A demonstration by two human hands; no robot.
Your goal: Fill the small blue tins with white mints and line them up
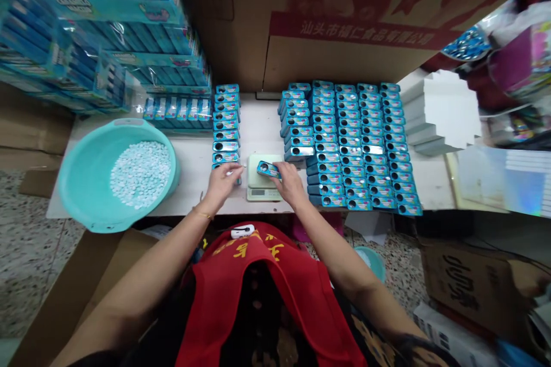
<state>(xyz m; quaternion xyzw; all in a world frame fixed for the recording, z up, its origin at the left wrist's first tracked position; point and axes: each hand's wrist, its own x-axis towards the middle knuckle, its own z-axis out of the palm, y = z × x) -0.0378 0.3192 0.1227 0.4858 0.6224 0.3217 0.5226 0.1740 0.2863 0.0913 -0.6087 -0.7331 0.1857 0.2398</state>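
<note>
My right hand (291, 184) grips a small blue candy tin (267, 169) with a dark round spot on its top. The tin is tilted over the pale kitchen scale (258, 194), and I cannot tell if it touches the pan. Left of the scale, my left hand (220, 184) is closed in a pinch. A small white candy (231, 172) seems to show at its fingertips. Beyond that hand, a column of similar tins (226, 125) runs away from me, its near end partly hidden by the fingers.
A turquoise basin (81, 175) with a heap of white candies (142, 175) stands at left. Several columns of blue tins (353, 149) fill the table's right side, beside stacked white card (445, 109). Wrapped display packs (129, 28) rise back left; a large carton (344, 6) stands behind.
</note>
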